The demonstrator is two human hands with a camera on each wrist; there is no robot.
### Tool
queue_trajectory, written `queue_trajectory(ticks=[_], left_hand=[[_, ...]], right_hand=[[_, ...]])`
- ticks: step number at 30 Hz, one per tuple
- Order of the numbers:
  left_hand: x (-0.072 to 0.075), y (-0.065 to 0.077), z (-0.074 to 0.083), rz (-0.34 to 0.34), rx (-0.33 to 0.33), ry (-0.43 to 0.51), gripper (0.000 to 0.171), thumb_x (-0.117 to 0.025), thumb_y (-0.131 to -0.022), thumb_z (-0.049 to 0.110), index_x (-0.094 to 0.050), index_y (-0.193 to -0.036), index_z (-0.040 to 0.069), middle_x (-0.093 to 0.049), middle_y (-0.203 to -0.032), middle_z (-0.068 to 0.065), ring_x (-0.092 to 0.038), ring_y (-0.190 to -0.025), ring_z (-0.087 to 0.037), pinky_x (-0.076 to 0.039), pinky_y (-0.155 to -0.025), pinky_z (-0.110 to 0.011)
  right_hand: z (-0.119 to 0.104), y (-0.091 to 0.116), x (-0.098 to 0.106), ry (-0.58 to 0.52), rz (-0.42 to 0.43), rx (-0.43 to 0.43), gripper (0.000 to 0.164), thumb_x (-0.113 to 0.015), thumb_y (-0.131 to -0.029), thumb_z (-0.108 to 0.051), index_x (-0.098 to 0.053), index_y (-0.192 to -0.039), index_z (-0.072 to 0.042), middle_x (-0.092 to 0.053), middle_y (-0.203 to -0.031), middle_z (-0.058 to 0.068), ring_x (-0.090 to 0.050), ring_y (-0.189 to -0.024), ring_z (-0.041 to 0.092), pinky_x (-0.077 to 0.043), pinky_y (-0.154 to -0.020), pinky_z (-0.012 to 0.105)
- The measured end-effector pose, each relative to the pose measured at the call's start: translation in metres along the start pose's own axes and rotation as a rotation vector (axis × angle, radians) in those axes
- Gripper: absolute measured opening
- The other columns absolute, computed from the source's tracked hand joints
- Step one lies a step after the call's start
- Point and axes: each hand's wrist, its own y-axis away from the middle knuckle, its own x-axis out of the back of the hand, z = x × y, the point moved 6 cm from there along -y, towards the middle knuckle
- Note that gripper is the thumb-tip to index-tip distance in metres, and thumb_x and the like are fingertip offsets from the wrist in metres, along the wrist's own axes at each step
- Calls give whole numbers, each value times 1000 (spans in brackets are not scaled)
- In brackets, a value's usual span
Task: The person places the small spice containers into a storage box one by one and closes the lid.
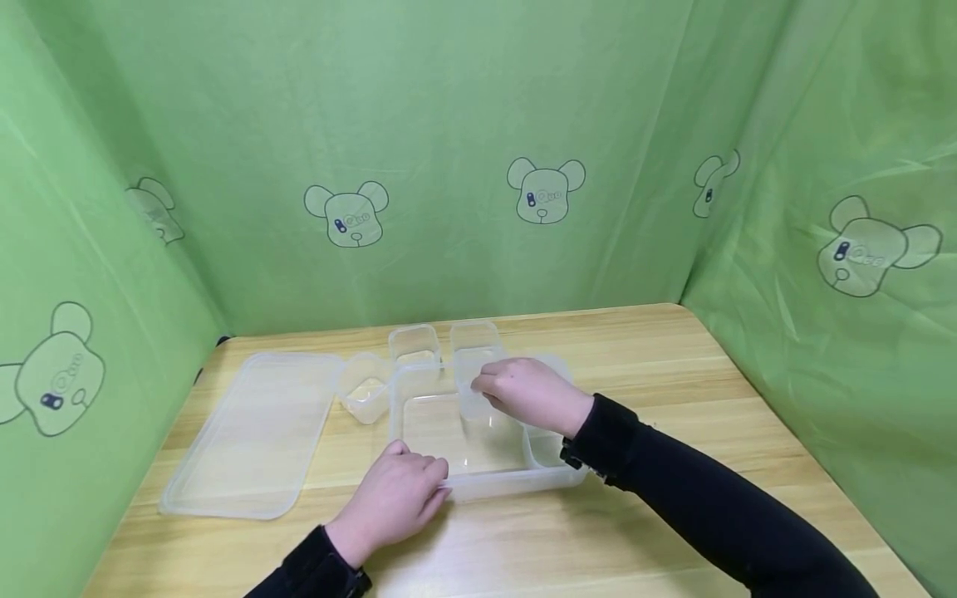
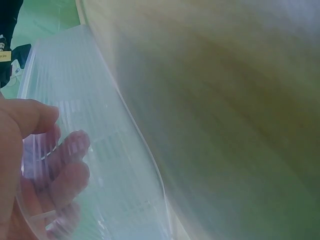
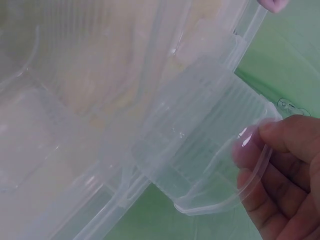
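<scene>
A large clear plastic box (image 1: 508,482) stands on the wooden table. My left hand (image 1: 396,494) grips its front left corner; in the left wrist view the fingers show through the ribbed wall (image 2: 112,150). Over the box's interior, my right hand (image 1: 534,389) pinches a small clear container (image 1: 473,402) by its rim. The right wrist view shows that small container (image 3: 210,135) tilted, thumb and fingers on either side of its edge. Another small container (image 1: 544,448) sits inside the box at the front right, partly hidden by the right wrist.
Left of the box lies a flat translucent lid (image 1: 254,432). Between them stands a small clear container (image 1: 365,389). Behind the box are two more, one left (image 1: 414,342) and one right (image 1: 475,334). Green cloth walls (image 1: 449,274) enclose the table's back and sides.
</scene>
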Motion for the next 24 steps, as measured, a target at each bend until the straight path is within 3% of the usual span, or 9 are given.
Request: queue_trajectory(ticks=[13, 19, 24], left_hand=[[-1, 0, 1, -13, 0, -8, 28, -73, -88, 34, -50, -80, 21, -51, -64, 14, -52, -57, -7, -36, -68, -30], [-1, 1, 1, -23, 7, -1, 28, -72, -89, 34, -49, -79, 21, -49, -64, 15, -50, -57, -6, -35, -68, -29], [0, 0, 1, -24, 10, 5, 28, -72, -89, 33, -49, -79, 21, -49, -64, 14, -51, -57, -6, -35, -68, -30]], right_hand=[[3, -1, -2, -4, -61, -15, 16, -69, -84, 3, -75, -94, -7, -66, -79, -1, -66, -71, 13, -56, -64, 27], [4, -3, -7, -6, -109, 0, 16, -66, -84, 4, -70, -82, -11, -55, -71, -6, -50, -60, 8, -49, -56, 25], [2, -5, -12, 9, -150, 36, 16, -68, -84, 2, -70, -79, -13, -63, -75, -6, -55, -63, 8, -51, -60, 24]])
